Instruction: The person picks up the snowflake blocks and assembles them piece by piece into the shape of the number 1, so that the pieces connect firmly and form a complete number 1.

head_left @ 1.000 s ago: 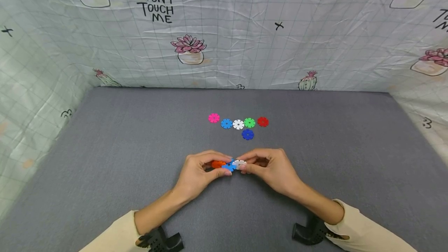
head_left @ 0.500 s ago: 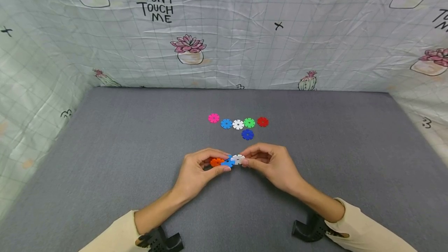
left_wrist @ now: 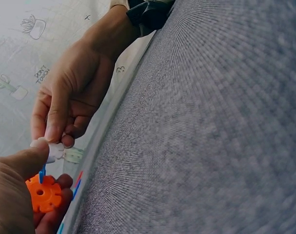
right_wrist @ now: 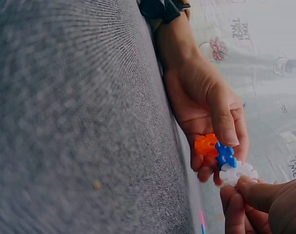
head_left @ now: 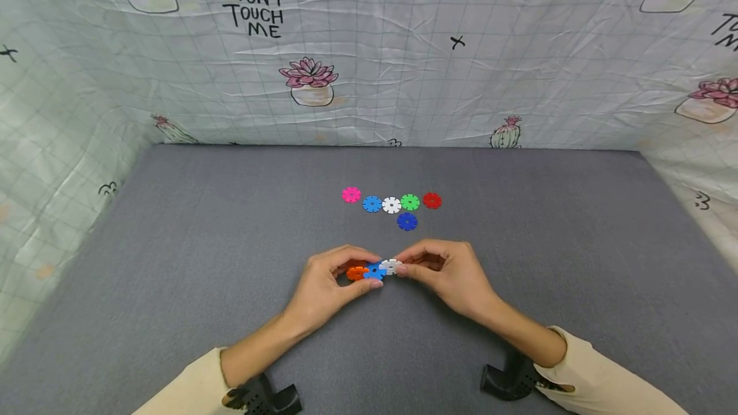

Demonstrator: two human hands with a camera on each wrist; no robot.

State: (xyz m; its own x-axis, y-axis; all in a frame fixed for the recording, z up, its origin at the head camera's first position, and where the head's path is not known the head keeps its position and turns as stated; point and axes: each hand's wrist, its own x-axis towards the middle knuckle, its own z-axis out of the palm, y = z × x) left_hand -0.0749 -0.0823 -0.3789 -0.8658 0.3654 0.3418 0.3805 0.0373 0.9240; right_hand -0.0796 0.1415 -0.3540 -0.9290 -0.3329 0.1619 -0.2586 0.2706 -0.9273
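Observation:
Three notched plastic discs are joined in a row between the hands: an orange disc (head_left: 356,273), a blue disc (head_left: 374,271) and a white disc (head_left: 389,266). My left hand (head_left: 337,277) holds the blue disc between thumb and fingers, with the orange disc inside its curve. My right hand (head_left: 446,271) pinches the white disc's right edge between thumb and index finger. In the right wrist view the blue disc (right_wrist: 226,155) stands at an angle to the white disc (right_wrist: 238,173), its edge meeting the white rim. The left thumb covers part of the blue disc in the left wrist view.
Beyond the hands, loose notched discs lie flat on the grey table (head_left: 230,242): pink (head_left: 352,195), light blue (head_left: 372,204), white (head_left: 391,205), green (head_left: 410,202), red (head_left: 432,200) and dark blue (head_left: 407,221). A patterned cloth (head_left: 392,82) encloses the back and sides.
Both hands rose slightly with the joined discs, then lowered again. The blue disc's face now shows more fully. The right fingers have shifted toward the white disc's outer edge. The loose discs have not moved.

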